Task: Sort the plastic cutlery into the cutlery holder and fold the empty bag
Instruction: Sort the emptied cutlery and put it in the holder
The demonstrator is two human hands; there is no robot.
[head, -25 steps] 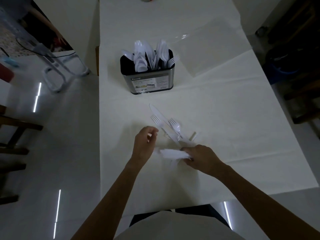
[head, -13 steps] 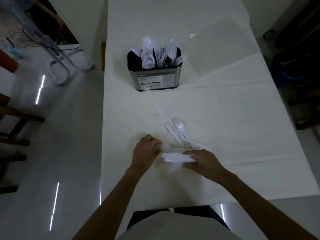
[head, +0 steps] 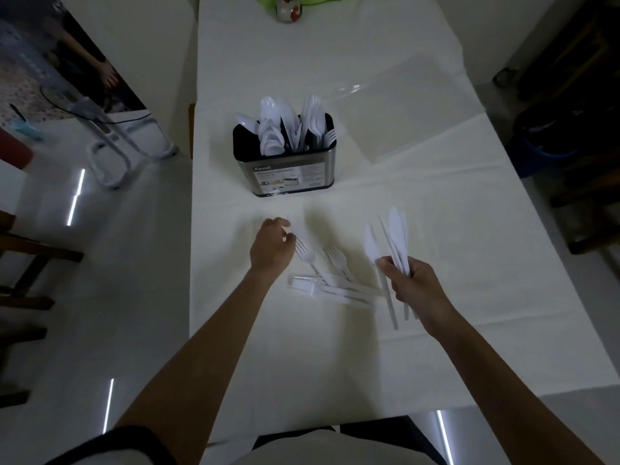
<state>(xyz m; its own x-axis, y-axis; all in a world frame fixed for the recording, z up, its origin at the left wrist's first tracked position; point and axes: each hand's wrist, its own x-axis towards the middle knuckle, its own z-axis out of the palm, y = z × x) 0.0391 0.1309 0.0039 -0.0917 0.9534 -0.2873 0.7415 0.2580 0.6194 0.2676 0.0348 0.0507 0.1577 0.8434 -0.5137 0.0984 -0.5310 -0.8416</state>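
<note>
A black and steel cutlery holder (head: 288,176) stands mid-table, with white plastic spoons, knives and forks upright in it. My right hand (head: 414,283) is shut on a bunch of white plastic knives (head: 396,236), blades pointing away from me, lifted off the cloth. My left hand (head: 271,246) reaches over the cloth in front of the holder, its fingers closing on a blurred white knife (head: 297,229). Several white forks (head: 332,280) lie loose on the cloth between my hands. The clear empty bag (head: 406,109) lies flat to the right behind the holder.
The table carries a white cloth (head: 469,263); its left edge runs close beside the holder. A glass jar (head: 288,10) stands at the far end. A white metal frame (head: 110,146) stands on the floor at left, dark chairs (head: 590,182) at right.
My right hand has lifted up and to the right with the bunch of knives. My left hand has moved forward toward the holder onto the single knife. The forks stay on the cloth.
</note>
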